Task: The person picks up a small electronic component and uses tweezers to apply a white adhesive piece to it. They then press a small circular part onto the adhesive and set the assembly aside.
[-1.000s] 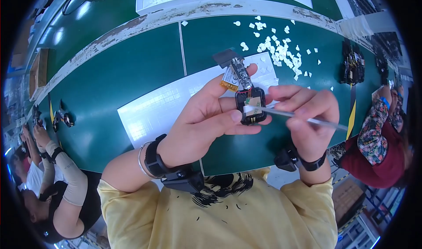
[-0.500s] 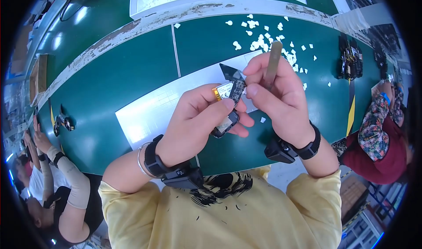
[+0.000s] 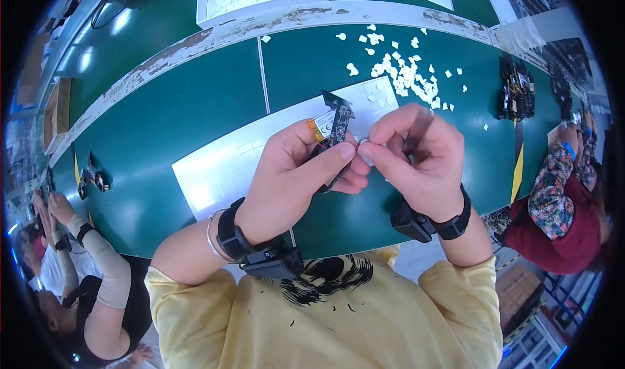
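Observation:
My left hand [image 3: 286,177] is closed around a small black electronic device. Its exposed circuit board [image 3: 339,125] faces up, with a dark flap [image 3: 334,100] at the far end. A silver battery [image 3: 323,124] with an orange edge sits beside the board. Close by on the right, my right hand [image 3: 426,157] pinches a small pale piece [image 3: 363,142] between thumb and forefinger at the device's edge. A flat, narrow metal tool [image 3: 418,132], blurred by motion, is tucked in the same hand. The fingers hide the lower part of the device.
Under my hands lies a white sheet [image 3: 211,180] on the green table [image 3: 143,154]. Small white pieces [image 3: 407,76] are scattered beyond; a white box [image 3: 263,10] holds more. Black devices [image 3: 517,92] stand at right, a dark part [image 3: 93,177] at left. Other people sit at both sides.
My left hand has tilted the device so that its board stands steeper. My right hand has moved slightly down, and the metal tool has turned in it.

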Available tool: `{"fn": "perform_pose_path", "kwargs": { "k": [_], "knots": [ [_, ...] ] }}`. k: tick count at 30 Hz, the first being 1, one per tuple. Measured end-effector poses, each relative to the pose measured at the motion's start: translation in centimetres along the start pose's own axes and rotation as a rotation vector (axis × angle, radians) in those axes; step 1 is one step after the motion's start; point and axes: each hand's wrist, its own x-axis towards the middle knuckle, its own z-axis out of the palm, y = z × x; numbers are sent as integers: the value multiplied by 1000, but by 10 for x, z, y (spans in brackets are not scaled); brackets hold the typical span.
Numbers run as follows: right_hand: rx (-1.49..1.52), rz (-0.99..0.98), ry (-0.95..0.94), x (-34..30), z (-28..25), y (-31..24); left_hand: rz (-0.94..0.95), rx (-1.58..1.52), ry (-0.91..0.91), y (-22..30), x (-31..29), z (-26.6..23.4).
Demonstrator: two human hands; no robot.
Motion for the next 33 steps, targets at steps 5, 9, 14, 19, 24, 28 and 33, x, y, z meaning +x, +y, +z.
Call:
{"fn": "perform_pose_path", "kwargs": {
  "k": [5,9,14,19,24,28,33],
  "knots": [
    [-404,-366,48,2,3,-7,45,-45,10,0,0,3],
    [-481,-510,80,1,3,-3,147,49,-57,0,1,2],
    [-401,-306,85,1,4,-9,148,97,-36,-10,7,4],
    [-419,-84,481,19,-20,3,40,65,-27,-5,8,3],
    [-272,31,137,13,-19,7,23,24,-28,-3,10,-2],
    [186,102,58,3,5,-2,-9,-4,-52,0,10,-3],
    [17,-205,-7,6,0,5,-73,-20,-115,11,6,-1]
  ]
}}
